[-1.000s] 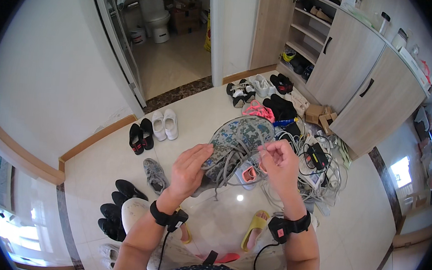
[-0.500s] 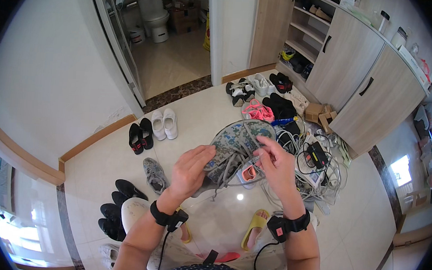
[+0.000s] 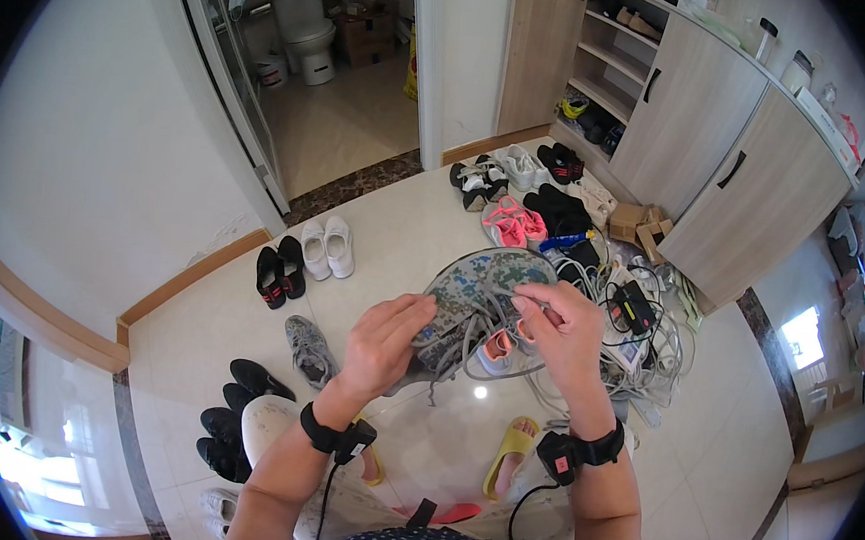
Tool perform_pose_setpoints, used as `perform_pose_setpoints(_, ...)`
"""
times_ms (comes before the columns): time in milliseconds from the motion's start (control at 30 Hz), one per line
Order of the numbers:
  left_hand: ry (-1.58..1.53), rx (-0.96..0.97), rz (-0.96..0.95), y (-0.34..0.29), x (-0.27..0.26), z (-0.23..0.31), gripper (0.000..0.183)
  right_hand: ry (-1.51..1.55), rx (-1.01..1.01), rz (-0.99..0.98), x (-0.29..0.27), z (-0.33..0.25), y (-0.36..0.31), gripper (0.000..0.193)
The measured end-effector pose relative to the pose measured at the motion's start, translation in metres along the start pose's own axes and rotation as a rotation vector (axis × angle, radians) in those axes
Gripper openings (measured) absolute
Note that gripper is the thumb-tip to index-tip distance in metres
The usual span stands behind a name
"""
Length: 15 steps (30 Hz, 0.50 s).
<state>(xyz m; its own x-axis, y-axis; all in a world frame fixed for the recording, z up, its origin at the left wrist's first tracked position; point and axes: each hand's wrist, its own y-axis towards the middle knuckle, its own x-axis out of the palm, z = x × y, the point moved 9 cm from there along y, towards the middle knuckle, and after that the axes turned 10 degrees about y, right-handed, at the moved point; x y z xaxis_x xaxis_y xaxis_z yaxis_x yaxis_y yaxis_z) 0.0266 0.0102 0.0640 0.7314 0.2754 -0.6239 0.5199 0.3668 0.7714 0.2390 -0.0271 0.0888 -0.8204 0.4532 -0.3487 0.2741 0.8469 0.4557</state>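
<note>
A camouflage-patterned shoe (image 3: 460,284) with grey laces is held up over the floor in front of me. My left hand (image 3: 383,341) is closed on its left side, the fingers lying along the upper. On the other side, my right hand (image 3: 565,331) pinches a grey shoelace (image 3: 469,351) between thumb and fingers. Part of the lace hangs down in a loose loop below the shoe. Behind the loop, a small white and orange shoe (image 3: 495,349) stands on the floor. A similar grey patterned shoe (image 3: 310,352) lies to the left of my left hand.
Tangled cables (image 3: 659,356) and a black device (image 3: 634,308) lie at the right. Several shoes, including pink-strapped sandals (image 3: 516,222), are beyond my hands. White shoes (image 3: 328,249) and black shoes (image 3: 225,441) sit leftward. A shoe cabinet (image 3: 700,98) stands at far right.
My right hand has shifted slightly right and down with the shoelace, and the lace loop looks wider. The shoe has dipped a little; my left hand has barely moved.
</note>
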Motion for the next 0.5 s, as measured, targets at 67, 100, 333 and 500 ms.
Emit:
perform_pose_setpoints(67,-0.007,0.004,0.0,0.0,0.002,0.001,0.054,0.093,-0.034,0.015,-0.001,-0.001,0.001,0.015)
perform_pose_setpoints(100,-0.012,0.004,0.001,0.0,0.003,0.002,0.054,0.219,-0.072,0.044,0.003,0.003,0.002,0.016)
perform_pose_setpoints(333,-0.035,0.006,-0.025,0.001,0.003,0.004,0.05,0.514,0.238,-0.114,0.023,0.025,-0.004,0.018)
perform_pose_setpoints(500,-0.034,0.012,-0.029,0.001,0.004,0.006,0.049,0.251,0.023,-0.143,0.021,0.003,0.0,0.015)
